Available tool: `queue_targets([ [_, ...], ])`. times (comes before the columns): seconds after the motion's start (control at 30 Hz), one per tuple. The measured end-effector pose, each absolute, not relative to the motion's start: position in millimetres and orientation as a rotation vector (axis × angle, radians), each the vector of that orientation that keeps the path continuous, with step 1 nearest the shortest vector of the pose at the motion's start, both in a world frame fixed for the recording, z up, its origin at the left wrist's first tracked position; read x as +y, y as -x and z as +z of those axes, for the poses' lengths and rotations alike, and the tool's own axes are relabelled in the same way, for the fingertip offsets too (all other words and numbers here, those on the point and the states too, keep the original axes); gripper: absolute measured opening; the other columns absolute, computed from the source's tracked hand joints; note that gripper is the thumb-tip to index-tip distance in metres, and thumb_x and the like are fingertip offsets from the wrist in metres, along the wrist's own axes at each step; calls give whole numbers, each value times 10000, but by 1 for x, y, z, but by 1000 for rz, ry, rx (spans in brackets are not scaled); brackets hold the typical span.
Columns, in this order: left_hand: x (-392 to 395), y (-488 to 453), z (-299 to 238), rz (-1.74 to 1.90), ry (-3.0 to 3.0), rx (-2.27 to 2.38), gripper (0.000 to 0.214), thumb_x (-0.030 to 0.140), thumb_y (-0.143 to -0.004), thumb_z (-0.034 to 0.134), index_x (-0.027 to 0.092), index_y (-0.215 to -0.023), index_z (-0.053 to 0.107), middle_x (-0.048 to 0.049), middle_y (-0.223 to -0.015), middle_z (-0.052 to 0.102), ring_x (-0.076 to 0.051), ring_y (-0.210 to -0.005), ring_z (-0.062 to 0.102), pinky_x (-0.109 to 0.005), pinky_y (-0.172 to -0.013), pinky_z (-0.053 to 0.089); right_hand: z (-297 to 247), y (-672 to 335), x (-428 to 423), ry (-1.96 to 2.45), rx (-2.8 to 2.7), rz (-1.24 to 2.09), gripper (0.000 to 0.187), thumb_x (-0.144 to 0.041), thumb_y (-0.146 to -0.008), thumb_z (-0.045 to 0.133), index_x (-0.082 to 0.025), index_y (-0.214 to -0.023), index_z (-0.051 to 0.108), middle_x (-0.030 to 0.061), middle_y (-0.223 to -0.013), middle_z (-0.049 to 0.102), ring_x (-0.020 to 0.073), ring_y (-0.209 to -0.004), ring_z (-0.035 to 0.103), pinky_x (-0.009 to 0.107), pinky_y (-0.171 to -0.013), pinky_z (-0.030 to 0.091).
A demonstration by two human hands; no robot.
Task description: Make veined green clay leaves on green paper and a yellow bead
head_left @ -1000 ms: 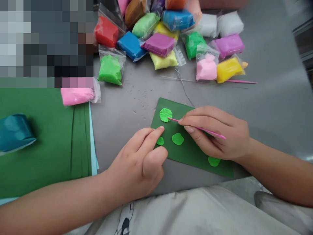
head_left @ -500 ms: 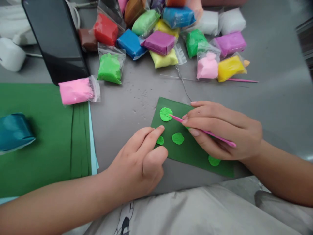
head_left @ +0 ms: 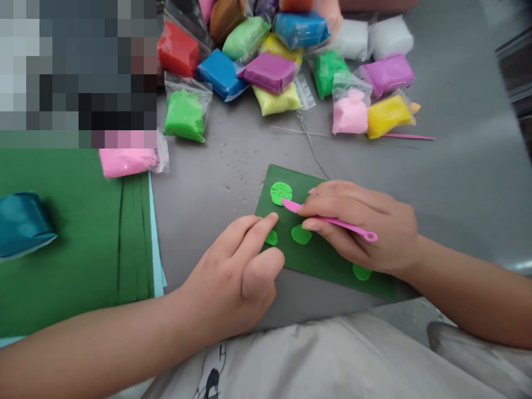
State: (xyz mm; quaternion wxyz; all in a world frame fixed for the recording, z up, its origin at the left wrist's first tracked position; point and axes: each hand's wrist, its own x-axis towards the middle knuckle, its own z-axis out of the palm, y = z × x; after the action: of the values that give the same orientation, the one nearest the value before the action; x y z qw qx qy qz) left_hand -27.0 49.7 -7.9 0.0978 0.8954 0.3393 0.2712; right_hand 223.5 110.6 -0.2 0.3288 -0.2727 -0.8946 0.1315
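Observation:
A small dark green card lies on the grey table near me. Several flat light green clay discs are stuck on it; the largest disc is at its far left corner. My right hand pinches a thin pink modelling tool, whose flat tip touches that largest disc. My left hand rests on the card's left edge, fingers curled, index fingertip pressing down beside a small disc. Another disc lies under my right fingers.
Many bagged clay blocks in mixed colours are heaped at the back, among them a green bag and a pink bag. Large green paper sheets and a teal ribbon roll lie left. A wire and a second pink stick lie behind the card.
My right hand has turned the pink tool so its flat end now lies at the big disc, and the hand has shifted slightly left. My left hand has stayed put.

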Motion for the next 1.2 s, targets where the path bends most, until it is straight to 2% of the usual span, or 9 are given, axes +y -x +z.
queue_targets([
  [0.33,51,26,-8,823,-2628,968,317,-24,-869,573,177,-1070,433,-310,-1259,753,-389,-1162,791,-560,-955,712,2,-224,111,715,-2362,317,89,-125,-1039,675,-193,-1088,707,66,-901,799,185,-807,783,344,-875,706],
  [0.47,50,27,-9,827,-2629,982,324,-30,-868,570,178,-1074,433,-285,-1235,761,-392,-1175,787,-554,-956,713,1,-223,110,716,-2365,307,78,-150,-1058,662,-207,-1092,703,53,-899,792,174,-808,768,336,-861,701],
  [0.67,52,28,-10,819,-2636,976,320,-12,-875,574,187,-1081,431,-243,-1194,769,-385,-1196,771,-547,-958,712,4,-218,109,666,-2411,291,41,-179,-1075,660,-164,-1100,689,69,-880,771,177,-782,732,336,-834,668],
  [0.83,51,27,-8,817,-2614,965,338,-26,-878,547,206,-1093,427,-254,-1267,759,-346,-1230,757,-557,-983,705,4,-216,107,635,-2461,256,82,-218,-1098,647,-151,-1070,686,65,-862,770,179,-798,748,360,-896,657],
  [0.93,51,26,-8,806,-2599,981,332,-15,-893,533,227,-1095,430,-222,-1254,774,-333,-1236,746,-566,-968,708,2,-214,106,603,-2471,213,96,-220,-1099,650,-137,-1066,687,66,-847,776,175,-795,745,375,-919,660],
  [1.03,51,27,-9,830,-2583,993,337,-21,-887,541,221,-1097,436,-230,-1252,778,-341,-1229,756,-559,-968,708,0,-212,106,576,-2478,184,95,-205,-1094,652,-119,-1072,686,69,-826,771,178,-786,743,380,-924,661],
  [1.2,51,27,-9,803,-2589,966,345,-20,-893,542,225,-1111,433,-199,-1220,788,-346,-1277,744,-572,-997,701,7,-214,106,578,-2461,146,92,-222,-1109,622,-167,-1054,672,58,-823,769,178,-778,750,374,-926,662],
])
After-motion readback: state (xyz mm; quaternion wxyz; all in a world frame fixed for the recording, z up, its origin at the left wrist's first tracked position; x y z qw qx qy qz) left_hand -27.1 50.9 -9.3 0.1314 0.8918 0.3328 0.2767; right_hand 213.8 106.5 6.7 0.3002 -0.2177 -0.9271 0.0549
